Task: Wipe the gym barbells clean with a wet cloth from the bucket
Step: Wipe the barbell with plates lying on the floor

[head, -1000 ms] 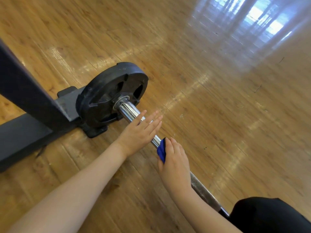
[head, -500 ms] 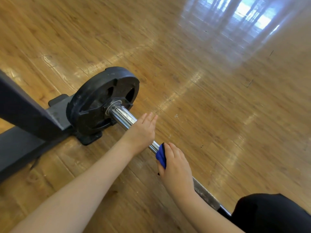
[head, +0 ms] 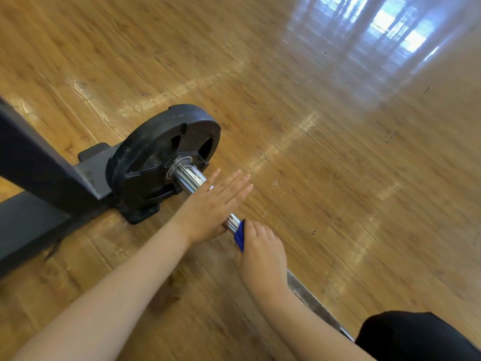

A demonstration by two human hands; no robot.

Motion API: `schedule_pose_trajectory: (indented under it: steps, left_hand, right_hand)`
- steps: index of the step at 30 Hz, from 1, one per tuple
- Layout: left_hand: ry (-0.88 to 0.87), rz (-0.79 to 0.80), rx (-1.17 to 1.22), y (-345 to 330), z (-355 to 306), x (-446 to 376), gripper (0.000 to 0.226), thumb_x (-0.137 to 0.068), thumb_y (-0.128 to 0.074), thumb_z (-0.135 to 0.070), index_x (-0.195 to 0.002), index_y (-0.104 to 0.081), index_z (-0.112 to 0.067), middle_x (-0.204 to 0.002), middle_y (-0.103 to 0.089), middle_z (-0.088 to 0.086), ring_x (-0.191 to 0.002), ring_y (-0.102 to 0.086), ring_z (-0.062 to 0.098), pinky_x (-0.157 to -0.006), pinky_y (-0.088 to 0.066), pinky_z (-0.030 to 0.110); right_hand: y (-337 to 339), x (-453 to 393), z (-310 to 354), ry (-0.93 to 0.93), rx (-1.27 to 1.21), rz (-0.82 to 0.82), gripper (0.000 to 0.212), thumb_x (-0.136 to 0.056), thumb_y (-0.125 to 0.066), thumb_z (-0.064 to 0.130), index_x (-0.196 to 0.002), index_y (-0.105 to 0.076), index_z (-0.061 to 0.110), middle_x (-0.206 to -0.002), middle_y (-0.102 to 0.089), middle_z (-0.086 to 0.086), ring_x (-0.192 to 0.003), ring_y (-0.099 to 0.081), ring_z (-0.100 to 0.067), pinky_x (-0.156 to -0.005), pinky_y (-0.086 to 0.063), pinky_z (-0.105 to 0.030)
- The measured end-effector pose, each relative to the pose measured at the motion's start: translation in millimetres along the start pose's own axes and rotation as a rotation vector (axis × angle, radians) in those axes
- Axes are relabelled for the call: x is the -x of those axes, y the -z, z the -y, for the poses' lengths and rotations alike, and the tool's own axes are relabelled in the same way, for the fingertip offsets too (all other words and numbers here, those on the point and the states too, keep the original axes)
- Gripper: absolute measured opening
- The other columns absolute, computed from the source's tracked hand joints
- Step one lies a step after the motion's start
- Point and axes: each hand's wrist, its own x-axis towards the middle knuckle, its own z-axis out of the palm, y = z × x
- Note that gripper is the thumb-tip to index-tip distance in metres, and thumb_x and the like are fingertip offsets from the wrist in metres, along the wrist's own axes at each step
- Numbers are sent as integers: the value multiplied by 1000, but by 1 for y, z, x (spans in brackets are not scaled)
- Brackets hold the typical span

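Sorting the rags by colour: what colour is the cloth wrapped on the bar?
Blue. The cloth shows in the head view, gripped by the right hand around the barbell.

Both bare forearms reach forward and up from the lower edge of the view, the left from the lower left, the right from the lower middle; the left hand (head: pixel 212 208) lies flat, palm down, its fingers straight and held together, pointing up and to the right, resting across the barbell (head: pixel 188 177); the right hand (head: pixel 261 252) sits just behind it, fingers curled round a blue cloth (head: pixel 240 236) on the shaft, knuckles uppermost.
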Motion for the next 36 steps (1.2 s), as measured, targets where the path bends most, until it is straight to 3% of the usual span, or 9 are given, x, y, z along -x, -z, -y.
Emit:
schedule_pose_trajectory:
  steps: [4,6,8,12,16,19,26,31,36]
  left_hand:
    - [92,100,3,-1,15,15,117,-62,-71,-62,-148,-13,-7,-156,-14,7,-145,-5,22,-113,-10,48]
    - [155,151,18,-1,26,28,124,-57,-73,-66,-148,-14,-8,-156,-14,7,-145,4,19,-113,-7,46]
    - [208,170,1,0,34,37,121,-56,-78,-62,-146,-18,-7,-153,-25,11,-146,2,20,-112,-9,46]
    - [241,175,-82,4,35,37,110,-58,-85,-40,-142,-23,-5,-147,-39,14,-138,-30,27,-111,-22,48]
    - [131,101,-120,2,33,27,92,-71,-68,-12,-145,-13,-6,-149,-37,11,-138,-32,26,-112,-18,48]
    - [7,83,-113,7,36,21,93,-62,-72,-9,-144,-28,-6,-147,-36,9,-135,-33,22,-111,-23,48]
    - [-71,176,-4,17,43,10,85,-45,-91,-36,-121,-62,-13,-136,-54,4,-131,-45,23,-107,-28,44]
    - [-82,347,56,26,43,-1,69,-82,-70,-30,-142,-39,-15,-157,-20,0,-146,-3,20,-112,8,34]
    - [-56,402,-140,25,27,3,70,-92,-57,-25,-148,-18,-12,-159,1,7,-140,18,22,-109,10,48]
  right_hand:
    - [10,-1,-2,-15,63,49,42,-34,-89,16,-58,-55,18,-53,-53,7,-46,-52,-14,-45,-26,-21]
    - [7,-17,12,14,97,47,43,-30,-90,19,-54,-53,18,-49,-51,5,-42,-51,-15,-46,-23,-22]
    - [1,-35,29,25,88,32,44,-29,-91,20,-52,-54,15,-48,-51,2,-41,-51,-18,-47,-22,-22]
    - [-7,-41,33,-5,44,29,43,-35,-92,18,-56,-55,13,-50,-52,0,-42,-51,-19,-47,-24,-23]
    - [-1,-10,1,40,54,-4,43,-41,-91,20,-61,-53,17,-53,-51,6,-44,-49,-15,-45,-24,-23]
    - [0,-3,-5,16,53,-17,41,-45,-90,21,-61,-52,17,-54,-51,7,-45,-50,-16,-45,-25,-23]
    - [-1,-6,-5,5,-23,13,38,-53,-87,17,-61,-49,17,-55,-51,6,-46,-49,-17,-45,-27,-24]
    - [4,-9,-4,19,-38,51,55,-52,-86,16,-64,-33,23,-53,-37,12,-46,-32,-10,-42,-23,-22]
    - [8,-11,-2,30,-4,102,59,-46,-88,18,-61,-31,23,-53,-32,14,-41,-31,-9,-37,-20,-20]
